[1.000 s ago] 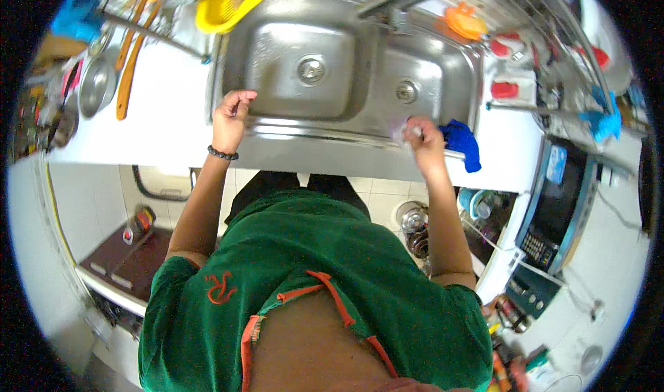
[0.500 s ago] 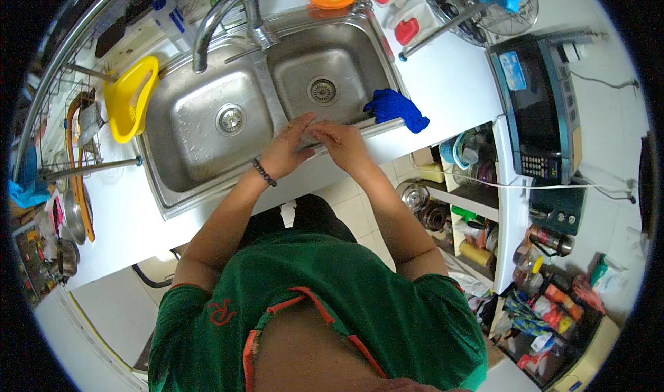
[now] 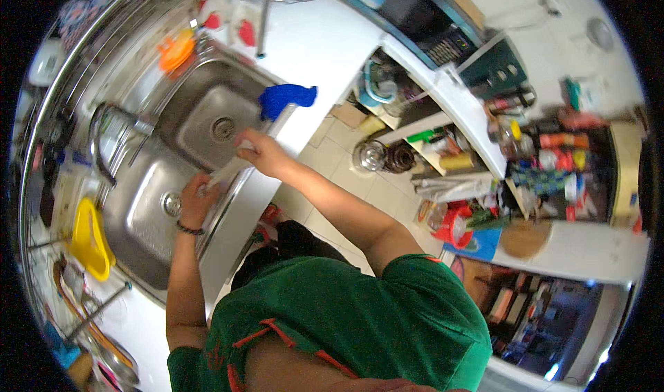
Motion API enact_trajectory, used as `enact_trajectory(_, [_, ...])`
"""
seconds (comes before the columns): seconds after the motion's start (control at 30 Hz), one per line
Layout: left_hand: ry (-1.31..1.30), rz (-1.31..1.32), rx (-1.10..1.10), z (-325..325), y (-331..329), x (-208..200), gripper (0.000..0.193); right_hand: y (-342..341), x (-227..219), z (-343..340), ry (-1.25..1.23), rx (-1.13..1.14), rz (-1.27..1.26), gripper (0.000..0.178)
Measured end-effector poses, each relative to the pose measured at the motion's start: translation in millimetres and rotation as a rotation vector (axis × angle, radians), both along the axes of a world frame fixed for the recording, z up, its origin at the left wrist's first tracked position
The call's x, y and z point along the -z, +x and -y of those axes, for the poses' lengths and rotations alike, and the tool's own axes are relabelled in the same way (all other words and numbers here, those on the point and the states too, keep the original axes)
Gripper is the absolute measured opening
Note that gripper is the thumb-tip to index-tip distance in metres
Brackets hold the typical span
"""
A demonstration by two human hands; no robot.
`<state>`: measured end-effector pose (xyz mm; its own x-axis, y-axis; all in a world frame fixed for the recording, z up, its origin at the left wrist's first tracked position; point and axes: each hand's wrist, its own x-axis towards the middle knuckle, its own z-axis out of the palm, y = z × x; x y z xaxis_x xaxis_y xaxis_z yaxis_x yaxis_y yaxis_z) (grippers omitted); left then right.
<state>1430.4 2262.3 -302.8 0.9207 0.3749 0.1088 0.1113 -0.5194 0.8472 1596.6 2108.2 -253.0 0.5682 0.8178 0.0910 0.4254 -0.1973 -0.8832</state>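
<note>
Over the front rim of a steel double sink [image 3: 128, 215] my two hands are held apart. My left hand [image 3: 199, 202], with a dark beaded bracelet on the wrist, is over the near edge of the left basin. My right hand [image 3: 266, 155] is by the front of the right basin, its fingers bent. Motion smears the fingers of both, and I make out nothing held in either. A pale blurred strip between them may be the sink's ledge. A blue cloth [image 3: 287, 101] lies over the sink's corner, just beyond my right hand.
A curved faucet [image 3: 104, 146] rises behind the basins. A yellow basket [image 3: 93, 240] sits at the sink's left end, an orange item [image 3: 176, 51] at its back. A microwave [image 3: 415, 22] stands on the counter. Open shelves, pots and a red bucket [image 3: 454, 224] are to the right.
My view has swung to the right, so the sink now appears further left and tilted. My hands, close together before, have moved apart.
</note>
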Motion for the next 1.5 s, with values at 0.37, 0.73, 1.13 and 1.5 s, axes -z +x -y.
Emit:
enact_trajectory(0.37, [0.44,-0.067,0.072,21,-18,-80,0.019,-25,-43,50,0.152,0.221,0.41,0.018])
enact_trajectory(0.73, [0.521,-0.086,0.387,76,-43,1,0.04,-65,-21,124,-0.407,0.004,0.184,0.018])
enact_trajectory(1.13, [0.968,-0.464,0.239,155,-10,39,0.071,-70,10,321,-0.271,0.299,0.227,0.034])
enact_trajectory(1.5, [1.017,-0.762,-0.29,134,50,87,0.049,-154,66,550,-0.624,0.579,-0.01,0.012])
